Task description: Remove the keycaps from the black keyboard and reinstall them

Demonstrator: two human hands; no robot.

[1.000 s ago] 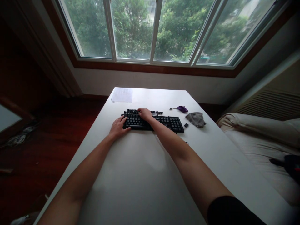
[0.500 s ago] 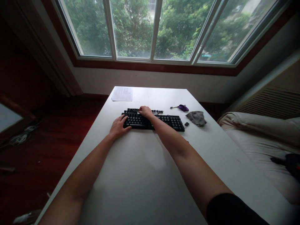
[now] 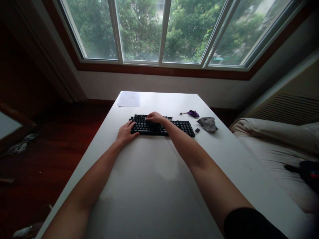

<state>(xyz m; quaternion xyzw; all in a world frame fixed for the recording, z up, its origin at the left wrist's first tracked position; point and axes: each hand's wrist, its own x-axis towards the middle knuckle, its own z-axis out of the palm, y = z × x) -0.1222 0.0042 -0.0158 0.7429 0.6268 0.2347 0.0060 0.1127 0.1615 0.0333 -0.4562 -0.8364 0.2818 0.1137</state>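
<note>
A black keyboard (image 3: 159, 129) lies across the white table (image 3: 144, 172). My left hand (image 3: 124, 132) grips its left end, thumb along the front edge and fingers over the left keys. My right hand (image 3: 155, 117) reaches over the keyboard, fingertips pinched together and pointing down at its upper rows left of the middle. Whatever sits between those fingertips is hidden. Behind the keyboard runs a row of loose black keycaps (image 3: 140, 116), partly covered by my right hand.
To the right lie a purple brush-like tool (image 3: 193, 114), a crumpled grey cloth (image 3: 208, 124) and a small dark piece (image 3: 197, 130). A sheet of paper (image 3: 129, 99) rests at the far left corner. Beside the table stands a sofa (image 3: 264, 152).
My right hand has come slightly nearer, its fingertips now down over the keyboard's upper keys instead of the row behind. My left hand keeps its hold.
</note>
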